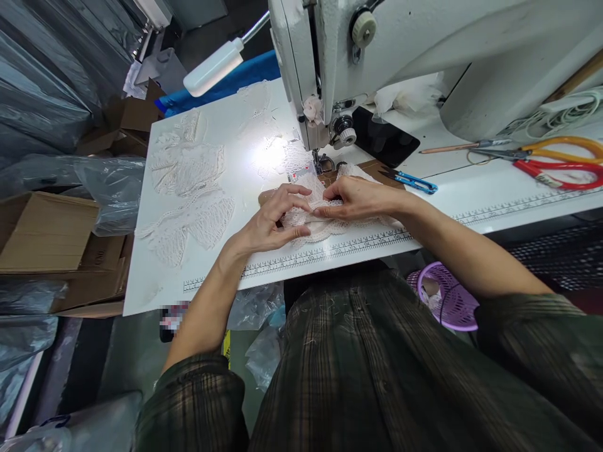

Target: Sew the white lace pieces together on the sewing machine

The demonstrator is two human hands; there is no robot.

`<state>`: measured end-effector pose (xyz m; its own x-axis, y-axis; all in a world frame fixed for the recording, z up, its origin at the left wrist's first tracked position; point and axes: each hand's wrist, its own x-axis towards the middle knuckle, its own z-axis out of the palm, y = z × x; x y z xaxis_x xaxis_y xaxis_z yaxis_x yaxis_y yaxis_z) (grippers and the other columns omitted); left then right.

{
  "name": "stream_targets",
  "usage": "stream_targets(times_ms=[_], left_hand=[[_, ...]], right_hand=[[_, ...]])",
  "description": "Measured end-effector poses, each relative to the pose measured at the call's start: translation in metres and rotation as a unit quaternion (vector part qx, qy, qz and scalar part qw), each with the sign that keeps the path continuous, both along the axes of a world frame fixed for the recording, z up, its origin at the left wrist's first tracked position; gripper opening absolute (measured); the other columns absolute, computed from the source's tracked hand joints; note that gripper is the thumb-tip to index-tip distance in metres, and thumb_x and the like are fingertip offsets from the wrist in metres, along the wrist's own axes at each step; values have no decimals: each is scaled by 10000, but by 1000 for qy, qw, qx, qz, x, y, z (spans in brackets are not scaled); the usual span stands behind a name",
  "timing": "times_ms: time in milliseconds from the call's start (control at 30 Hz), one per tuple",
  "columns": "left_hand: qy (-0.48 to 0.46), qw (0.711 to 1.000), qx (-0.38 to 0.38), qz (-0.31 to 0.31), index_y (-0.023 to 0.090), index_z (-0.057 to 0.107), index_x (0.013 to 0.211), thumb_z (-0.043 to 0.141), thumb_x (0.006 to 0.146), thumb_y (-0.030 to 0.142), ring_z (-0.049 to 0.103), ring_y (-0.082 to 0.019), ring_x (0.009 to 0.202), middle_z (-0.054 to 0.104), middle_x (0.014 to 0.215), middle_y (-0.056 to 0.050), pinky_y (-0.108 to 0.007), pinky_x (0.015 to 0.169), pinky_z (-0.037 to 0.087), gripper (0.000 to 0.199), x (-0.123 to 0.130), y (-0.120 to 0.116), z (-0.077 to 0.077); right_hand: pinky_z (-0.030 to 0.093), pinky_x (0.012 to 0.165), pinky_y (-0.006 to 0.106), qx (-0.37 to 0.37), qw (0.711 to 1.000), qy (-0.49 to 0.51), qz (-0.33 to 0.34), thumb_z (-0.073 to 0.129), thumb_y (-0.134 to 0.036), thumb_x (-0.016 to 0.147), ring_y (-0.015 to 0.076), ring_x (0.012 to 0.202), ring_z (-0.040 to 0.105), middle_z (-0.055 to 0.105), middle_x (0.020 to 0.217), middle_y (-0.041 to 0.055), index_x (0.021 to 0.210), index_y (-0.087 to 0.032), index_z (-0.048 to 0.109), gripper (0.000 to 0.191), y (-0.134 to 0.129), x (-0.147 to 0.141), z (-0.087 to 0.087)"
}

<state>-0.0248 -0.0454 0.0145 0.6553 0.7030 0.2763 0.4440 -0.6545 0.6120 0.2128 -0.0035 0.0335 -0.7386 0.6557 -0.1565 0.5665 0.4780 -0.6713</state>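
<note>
A piece of white lace fabric (320, 233) lies on the sewing table just in front of the needle and presser foot (318, 164). My left hand (279, 216) rests on the lace's left side, fingers stretched out and apart, thumb toward the front edge. On the other side, my right hand (353, 199) pinches the lace between thumb and fingertips. Both hands' fingertips nearly meet over the fabric. The white sewing machine (301, 69) stands right behind the hands. Part of the lace is hidden under my right hand.
More lace pieces (188, 166) lie on the left of the white table (141, 292). To the right are blue thread snips (409, 181), a black phone (386, 137), and orange and red scissors (556, 172). A lamp (214, 68) shines beside the machine. A purple basket (459, 311) stands below.
</note>
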Motion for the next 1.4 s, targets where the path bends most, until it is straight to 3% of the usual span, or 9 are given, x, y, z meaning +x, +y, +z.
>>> stream_targets(times_ms=[67, 133, 433, 800, 1033, 1200, 1300, 1400], left_hand=[[28, 999, -4, -36, 235, 678, 969, 751, 827, 419, 505, -273, 1266, 531, 1333, -104, -461, 1064, 435, 244, 0, 0, 1], [53, 997, -18, -49, 221, 698, 876, 695, 877, 375, 510, -272, 1264, 520, 1339, -98, -464, 1072, 433, 154, 1, 0, 2], [64, 995, -76, -18, 210, 668, 829, 560, 954, 318, 493, -253, 1281, 526, 1328, -88, -472, 1108, 407, 198, 4, -3, 5], [54, 995, -85, -19, 196, 662, 799, 585, 941, 317, 493, -258, 1313, 519, 1394, -97, -478, 1111, 410, 202, 6, -5, 9], [33, 996, -87, -16, 191, 691, 766, 638, 911, 341, 500, -252, 1321, 521, 1417, -87, -442, 1112, 415, 215, 4, -4, 6], [2, 998, -47, 33, 172, 647, 780, 593, 948, 355, 593, -230, 1173, 574, 1362, -102, -436, 988, 494, 255, 7, -3, -1], [-30, 997, -12, 70, 188, 647, 889, 615, 938, 398, 628, -205, 1047, 591, 1332, -108, -389, 863, 537, 218, 5, -2, -3], [-24, 999, 0, 22, 233, 662, 1043, 738, 837, 456, 588, -237, 1146, 517, 1406, -111, -397, 891, 541, 313, 0, 0, -3]], right_hand=[[205, 555, 300, 6, 1000, -2, -14, 630, -415, 889, 107, 557, 277, 302, 563, -54, 605, -194, 399, 428, 0, -2, 1], [207, 554, 305, 6, 1000, -2, -18, 642, -396, 871, 111, 562, 283, 315, 563, -48, 598, -192, 419, 407, 0, -3, 2], [191, 557, 297, -17, 1000, 8, -15, 650, -434, 874, 105, 575, 278, 301, 570, -54, 608, -192, 402, 437, -1, 0, 1], [208, 566, 282, -14, 999, 29, 16, 621, -500, 903, 97, 577, 305, 343, 594, -57, 655, -181, 469, 432, 1, 5, -4], [192, 584, 292, -18, 999, 18, 24, 618, -548, 899, 100, 584, 282, 308, 594, -62, 646, -192, 412, 483, 2, 6, -3], [202, 586, 285, 40, 999, 0, 36, 674, -606, 822, 107, 580, 303, 321, 598, -60, 661, -207, 354, 536, -3, 6, -4], [222, 588, 288, 69, 997, -12, 27, 595, -530, 900, 113, 571, 320, 342, 590, -50, 649, -207, 344, 480, -3, 2, -4], [222, 576, 297, 61, 998, -33, 2, 562, -479, 925, 115, 552, 306, 352, 573, -43, 626, -207, 359, 452, -2, -4, -1]])
